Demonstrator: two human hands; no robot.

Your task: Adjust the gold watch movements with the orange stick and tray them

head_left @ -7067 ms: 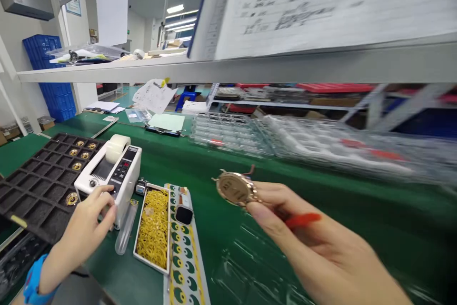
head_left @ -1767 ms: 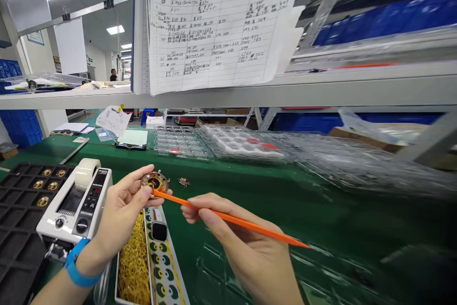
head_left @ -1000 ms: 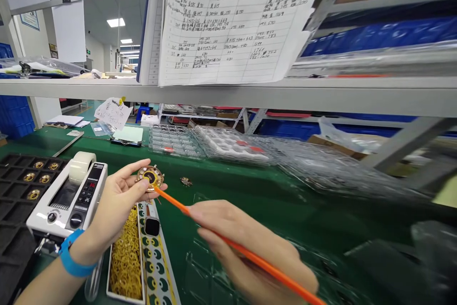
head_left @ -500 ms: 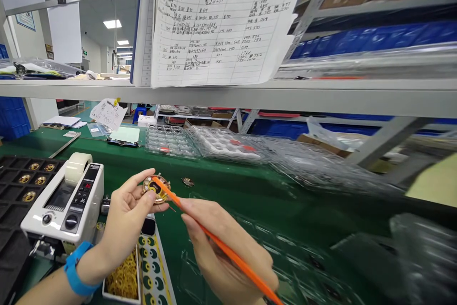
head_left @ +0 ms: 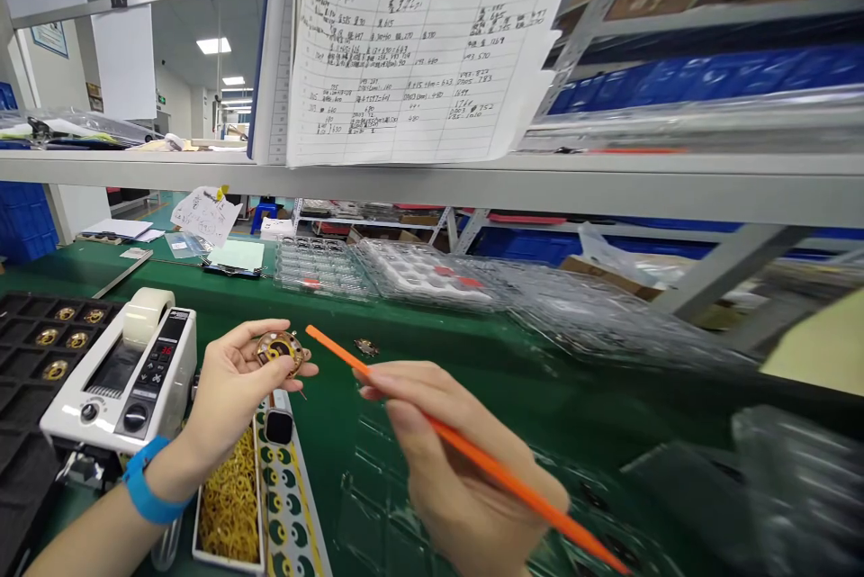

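My left hand [head_left: 233, 383], with a blue band at the wrist, pinches a round gold-rimmed part [head_left: 279, 350] between thumb and fingers. The part has a dark and yellow face and resembles a watch case or movement. In my right hand [head_left: 465, 451] is a long orange stick [head_left: 486, 466], held like a pen. Its flat tip points at the round part but stands a little apart from it. A small dark metal piece [head_left: 366, 347] lies on the green mat beyond the hands. Below my left hand are a sheet of yellow-and-green stickers [head_left: 290, 496] and a smartwatch-like black square [head_left: 278, 426].
A white tape dispenser [head_left: 128, 379] stands at left beside a black tray [head_left: 20, 379] holding several gold rings. A white box [head_left: 262, 550] is full of yellow rings. Clear plastic trays [head_left: 324, 266] line the back. A metal shelf edge [head_left: 432, 190] crosses above, with a handwritten logbook [head_left: 418, 46].
My right hand has drawn the orange stick back to the right, off the round part's face. My left hand has shifted slightly left with the part.
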